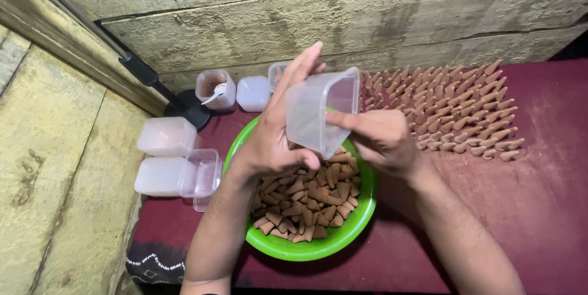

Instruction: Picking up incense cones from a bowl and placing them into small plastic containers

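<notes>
A clear plastic container (320,111) is tilted on its side above a green bowl (331,241), its mouth facing right and up. My left hand (277,136) holds it from the left, fingers stretched along its side and thumb under its lower edge. My right hand (381,139) touches its front face with the index finger laid across it. The bowl holds several brown cone-shaped pieces (306,200). The container looks empty.
Many brown cones (456,108) stand in rows on the dark red cloth (539,209) at the right. Translucent lidded boxes (166,137) lie at the left, one tub with a spoon (214,90) behind. A black stand base (187,108) and stone wall are beyond.
</notes>
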